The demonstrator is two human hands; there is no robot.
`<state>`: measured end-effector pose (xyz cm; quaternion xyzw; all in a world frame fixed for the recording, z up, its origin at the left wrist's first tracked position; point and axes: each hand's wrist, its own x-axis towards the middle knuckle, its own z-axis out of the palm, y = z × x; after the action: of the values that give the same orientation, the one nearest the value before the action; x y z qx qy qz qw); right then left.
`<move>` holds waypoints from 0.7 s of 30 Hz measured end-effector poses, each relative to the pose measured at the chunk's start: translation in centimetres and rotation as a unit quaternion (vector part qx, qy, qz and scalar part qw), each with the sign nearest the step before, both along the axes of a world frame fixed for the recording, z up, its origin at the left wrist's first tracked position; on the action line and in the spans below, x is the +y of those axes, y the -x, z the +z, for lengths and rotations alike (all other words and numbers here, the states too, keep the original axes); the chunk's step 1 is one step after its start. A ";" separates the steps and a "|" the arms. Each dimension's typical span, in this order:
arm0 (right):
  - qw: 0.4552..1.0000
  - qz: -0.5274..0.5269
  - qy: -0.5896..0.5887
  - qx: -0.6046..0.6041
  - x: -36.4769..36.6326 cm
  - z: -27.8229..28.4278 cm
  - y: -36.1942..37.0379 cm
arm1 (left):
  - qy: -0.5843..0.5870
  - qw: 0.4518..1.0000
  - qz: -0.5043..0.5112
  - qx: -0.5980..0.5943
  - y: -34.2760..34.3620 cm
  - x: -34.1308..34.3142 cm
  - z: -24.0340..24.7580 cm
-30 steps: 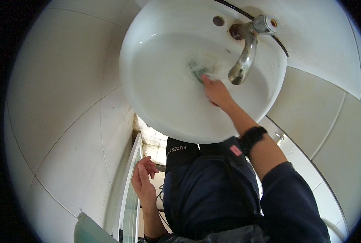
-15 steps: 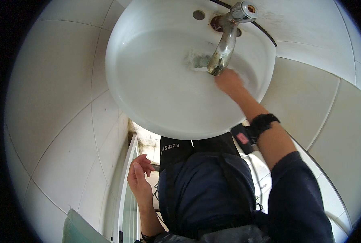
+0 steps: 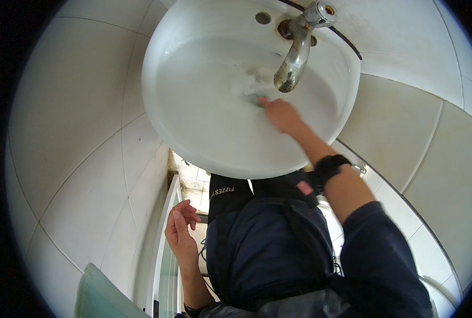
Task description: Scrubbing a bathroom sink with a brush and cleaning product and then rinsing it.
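Note:
Inside the white washbasin (image 3: 214, 127), my right hand (image 3: 282, 115) is closed around a small greenish thing (image 3: 256, 99). Motion smears this thing, so I cannot make out its exact kind. It touches the basin floor near a whitish patch, left of and below the spout of the tap (image 3: 291, 69). A black strap with a pink patch circles my right wrist. My left hand (image 3: 182, 233) hangs below the basin at my left side, fingers loosely bent and apart, holding nothing.
The worn metal tap, rusty at its base, rises from the basin's back right. Tiled walls (image 3: 77, 175) close in at the left and right. A white-framed glass panel (image 3: 164, 270) stands beside my left arm. A pale green edge (image 3: 106, 297) shows at lower left.
My right hand has moved left and nearer to me, out from beside the spout, carrying the greenish thing along the basin floor. My left hand has hardly moved.

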<state>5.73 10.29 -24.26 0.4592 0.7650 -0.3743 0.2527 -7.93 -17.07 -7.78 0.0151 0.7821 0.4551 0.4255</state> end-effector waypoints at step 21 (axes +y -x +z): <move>0.964 -0.075 0.252 0.037 -6.4 3.5 3.9 | 0.002 1.000 -0.022 0.007 -0.6 -0.5 0.9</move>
<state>1.83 3.86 -20.79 0.4221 0.6183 -0.5896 0.3030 -7.34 -17.58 -6.84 0.0343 0.7856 0.4438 0.4298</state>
